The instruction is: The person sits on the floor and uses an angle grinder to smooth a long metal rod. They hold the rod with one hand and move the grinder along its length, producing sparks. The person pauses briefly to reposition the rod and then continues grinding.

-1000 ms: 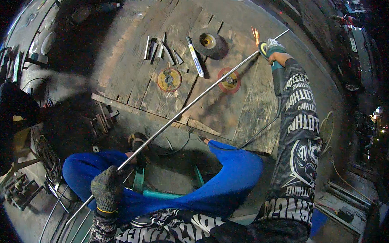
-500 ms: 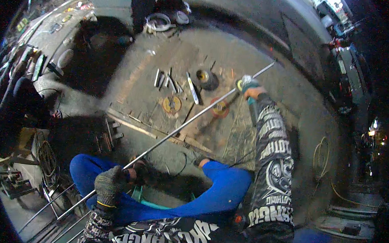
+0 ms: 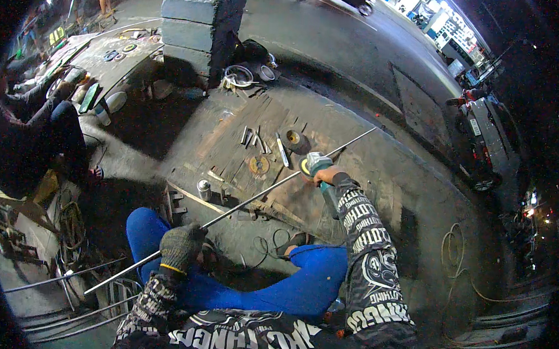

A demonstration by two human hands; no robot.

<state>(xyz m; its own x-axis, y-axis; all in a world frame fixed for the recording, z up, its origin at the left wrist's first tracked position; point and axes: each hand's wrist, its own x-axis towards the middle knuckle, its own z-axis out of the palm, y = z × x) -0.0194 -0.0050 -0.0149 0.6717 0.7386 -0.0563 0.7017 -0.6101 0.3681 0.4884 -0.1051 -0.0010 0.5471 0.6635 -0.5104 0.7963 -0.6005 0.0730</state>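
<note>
My left hand (image 3: 182,248), in a dark knit glove, grips a long thin metal rod (image 3: 252,200) near my left knee. The rod slants from lower left up to the far right, its far end sticking out past my right hand. My right hand (image 3: 325,175) is closed around a teal angle grinder (image 3: 329,197). The grinder's head (image 3: 314,162) is at the rod; whether its disc touches the metal I cannot tell. Beyond the rod lie a round yellowish disc (image 3: 259,166), a blue-and-white pen-shaped tool (image 3: 283,150), several short metal pieces (image 3: 248,136) and a dark round cup (image 3: 296,140).
A worn wooden board (image 3: 231,123) covers the ground ahead. A silver can (image 3: 204,188) stands beside a wood strip. More rods (image 3: 85,319) lie at lower left. Another person (image 3: 38,140) sits at left. A block pillar (image 3: 198,35) rises far ahead; a cable (image 3: 457,249) coils at right.
My view has tilted up, showing more of the pillar and road. The grinder and my right hand have moved back along the rod, away from its far end. Both hands keep their grip.
</note>
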